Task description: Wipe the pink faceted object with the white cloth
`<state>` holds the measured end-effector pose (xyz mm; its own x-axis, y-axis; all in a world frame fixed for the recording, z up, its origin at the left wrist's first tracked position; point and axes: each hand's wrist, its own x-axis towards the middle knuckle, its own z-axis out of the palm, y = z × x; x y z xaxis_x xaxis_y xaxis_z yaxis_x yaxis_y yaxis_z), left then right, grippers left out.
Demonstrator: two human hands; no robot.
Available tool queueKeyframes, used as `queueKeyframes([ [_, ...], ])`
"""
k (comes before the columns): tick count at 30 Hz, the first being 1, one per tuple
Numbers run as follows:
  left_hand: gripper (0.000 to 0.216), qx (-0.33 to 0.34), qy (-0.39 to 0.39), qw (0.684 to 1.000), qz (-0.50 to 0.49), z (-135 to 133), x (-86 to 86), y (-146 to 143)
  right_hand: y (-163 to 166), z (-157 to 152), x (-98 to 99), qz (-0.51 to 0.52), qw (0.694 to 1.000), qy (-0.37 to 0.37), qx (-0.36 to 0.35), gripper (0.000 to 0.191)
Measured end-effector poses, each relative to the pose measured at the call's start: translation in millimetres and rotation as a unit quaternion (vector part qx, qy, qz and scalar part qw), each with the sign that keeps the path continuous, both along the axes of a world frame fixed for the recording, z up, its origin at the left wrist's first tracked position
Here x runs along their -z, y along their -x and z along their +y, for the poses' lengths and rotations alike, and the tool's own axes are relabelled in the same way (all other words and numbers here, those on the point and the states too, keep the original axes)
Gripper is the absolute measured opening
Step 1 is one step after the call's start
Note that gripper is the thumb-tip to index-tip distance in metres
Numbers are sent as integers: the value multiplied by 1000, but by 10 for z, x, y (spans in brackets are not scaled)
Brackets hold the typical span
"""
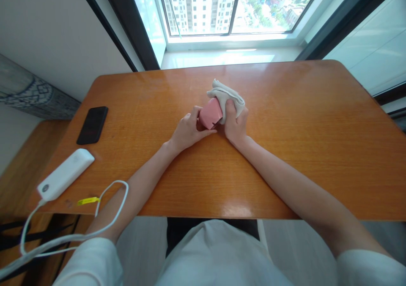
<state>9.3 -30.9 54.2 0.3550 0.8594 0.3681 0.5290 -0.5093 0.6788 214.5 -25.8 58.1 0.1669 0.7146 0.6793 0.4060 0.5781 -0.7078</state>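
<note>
Cloth (224, 92) on pink piece (210, 113), that's the stage we're at, and honestly it looks like rubbing or wiping to me, though a single frame can't prove any motion. Left hand (187, 129) has the pink piece pinched, thumb along its 6 o'clock side and fingers curled round at 10. Right hand (236, 123) is closed on the folded cloth, thumb on top, with the cloth up against the piece from about 1 round to 3 o'clock. Whole thing sits near mid table (301, 151), a touch toward 12. No clue what the pink piece actually is; there's a jagged dark notch at roughly 5 o'clock, and the cloth hides the rest.

Next move, if you ask me, calls for a steady left grip and a small turn of the piece so the covered faces come round to the cloth. I'd go easy near that notch, could snag.

Other stuff: black phone (92, 125) over at 9 o'clock, white power bank (66, 174) at 8, well apart from both hands. White cable (65, 239) crosses the left forearm at 7, can't tell if it's touching.
</note>
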Motion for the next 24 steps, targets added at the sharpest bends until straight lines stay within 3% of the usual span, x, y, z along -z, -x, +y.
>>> queueKeyframes([
  [5, 71, 11, -9, 1000, 18, -12, -4, -38, -30, -92, -133, -160, 984, -73, 4, 52],
  [12, 36, 48, -28, 998, -20, -29, -144, -40, -87, -56, -128, -201, 974, -106, -9, 51],
  [19, 45, 35, -24, 998, -48, -32, -113, -16, -32, -92, -142, -249, 958, -141, -14, 52],
  [24, 54, 28, -31, 997, -65, -44, -46, -5, -17, -108, -148, -278, 953, -120, -26, 58],
])
